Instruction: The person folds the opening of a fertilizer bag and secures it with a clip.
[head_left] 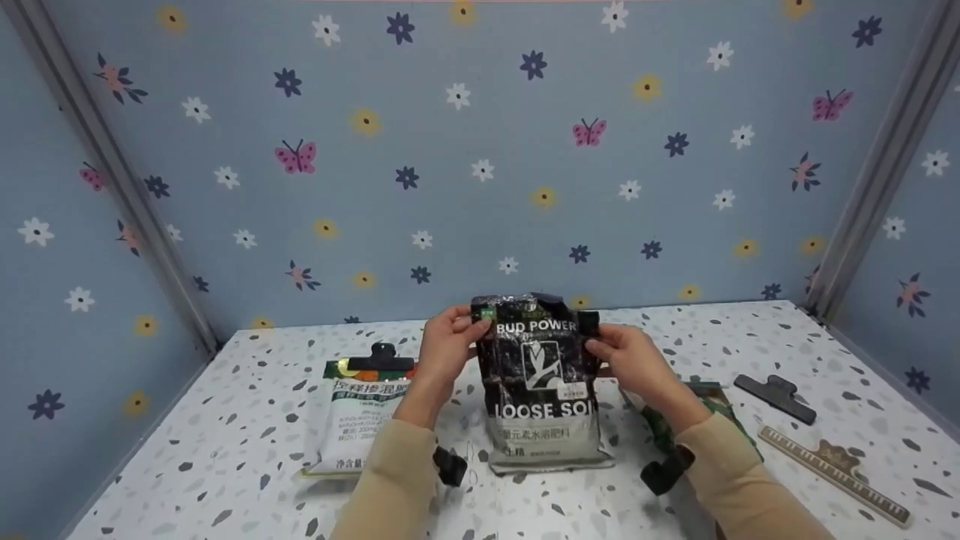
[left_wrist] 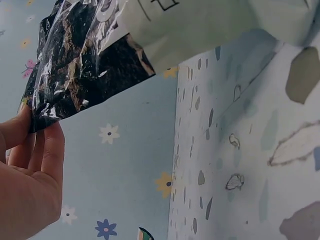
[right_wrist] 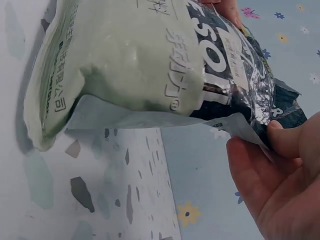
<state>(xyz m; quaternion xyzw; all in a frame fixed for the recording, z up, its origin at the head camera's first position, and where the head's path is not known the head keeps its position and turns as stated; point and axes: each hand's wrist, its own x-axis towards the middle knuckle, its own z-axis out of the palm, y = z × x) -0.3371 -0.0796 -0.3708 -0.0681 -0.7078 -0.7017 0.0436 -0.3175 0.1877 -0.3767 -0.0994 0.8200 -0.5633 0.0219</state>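
Observation:
A black and pale-green fertilizer bag [head_left: 541, 375] marked "BUD POWER" stands upright on the speckled table, its bottom edge on or just above the surface. My left hand [head_left: 446, 345] pinches its upper left corner between thumb and fingers. At the opposite upper edge, my right hand [head_left: 637, 360] grips the side of the bag near a dark flap. The left wrist view shows the left thumb and fingers on the crinkled glossy corner of the bag [left_wrist: 75, 65]. In the right wrist view, the right hand [right_wrist: 280, 175] pinches the folded side edge.
A white fertilizer bag [head_left: 352, 427] lies to the left, a black clip [head_left: 381, 360] on its top. Partly behind my right forearm is a green packet [head_left: 724, 409]. A loose black clip [head_left: 776, 397] and a brown ruler [head_left: 832, 472] lie at the right. A flowered wall [head_left: 480, 210] stands behind.

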